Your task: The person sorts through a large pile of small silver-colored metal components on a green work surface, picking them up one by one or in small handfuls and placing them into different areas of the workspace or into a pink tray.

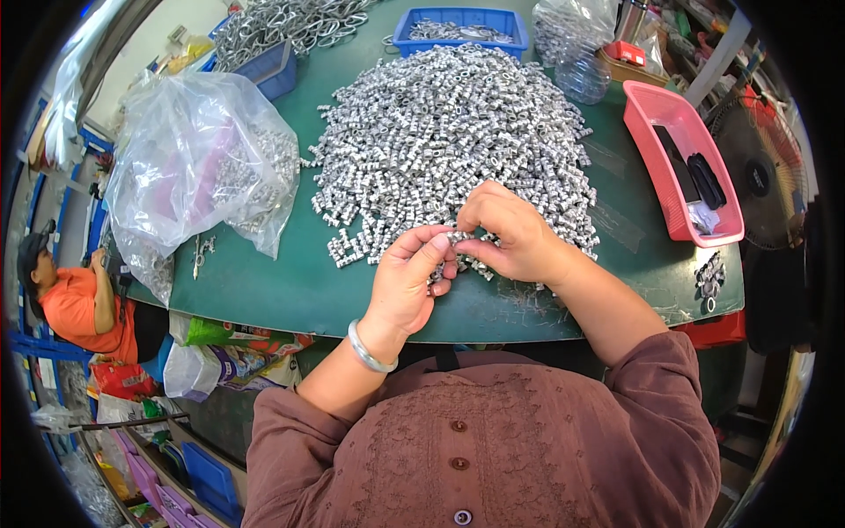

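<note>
A big heap of small silvery metal parts (440, 132) covers the middle of the green table (370, 304). At its near edge my two hands meet. My left hand (407, 282) is closed, thumb and forefinger pinching a small metal part (456, 237), with more of the same parts showing under its curled fingers. My right hand (510, 231) is closed too, its thumb and fingers bent onto the other end of that part. The exact shape of the piece between the fingertips is too small to make out.
A clear plastic bag (176, 167) of parts lies left. Blue trays (460, 18) and metal rings (290, 31) are at the back. A pink basket (685, 163) holds dark objects at right, near a fan (761, 167). A person in orange (84, 308) sits far left.
</note>
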Available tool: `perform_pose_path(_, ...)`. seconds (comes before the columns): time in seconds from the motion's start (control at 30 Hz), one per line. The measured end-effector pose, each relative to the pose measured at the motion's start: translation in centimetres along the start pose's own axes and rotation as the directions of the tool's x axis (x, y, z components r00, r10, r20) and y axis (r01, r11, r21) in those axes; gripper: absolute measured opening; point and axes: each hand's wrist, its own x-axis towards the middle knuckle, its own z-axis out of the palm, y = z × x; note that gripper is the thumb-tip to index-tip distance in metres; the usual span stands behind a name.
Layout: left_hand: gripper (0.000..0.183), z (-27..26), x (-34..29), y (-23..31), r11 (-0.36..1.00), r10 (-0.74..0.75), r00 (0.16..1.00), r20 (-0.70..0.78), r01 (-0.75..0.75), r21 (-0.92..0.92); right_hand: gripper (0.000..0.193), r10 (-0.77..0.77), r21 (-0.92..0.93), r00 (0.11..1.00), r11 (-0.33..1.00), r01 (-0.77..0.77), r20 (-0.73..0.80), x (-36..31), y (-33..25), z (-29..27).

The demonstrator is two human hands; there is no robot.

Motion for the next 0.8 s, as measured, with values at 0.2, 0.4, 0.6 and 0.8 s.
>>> perform_pose_path(0.2,0.014,-0.5,0.1,0.1,0.98,-0.099,0.995,-0.012,0.096,-0.174,0.026,0.069,-0.043,0.997,0.997,-0.068,0.035,-0.1,0.4,-0.4)
perform_pose_path(0.4,0.014,-1.0,0.2,0.1,0.955,-0.142,0.989,0.035,0.146,-0.258,0.021,0.126,-0.275,0.99,0.956,-0.105,0.059,-0.6,1.4,-0.2)
perform_pose_path(0.6,0.013,-1.6,0.3,0.1,0.914,-0.176,0.977,0.122,0.208,-0.348,0.02,0.203,-0.388,0.975,0.909,-0.152,0.095,-0.7,1.6,0.0)
perform_pose_path(0.8,0.018,-2.2,0.2,0.3,0.858,-0.061,0.988,0.142,0.124,-0.498,0.017,0.215,-0.447,0.971,0.883,-0.147,0.106,-1.0,2.1,0.5)
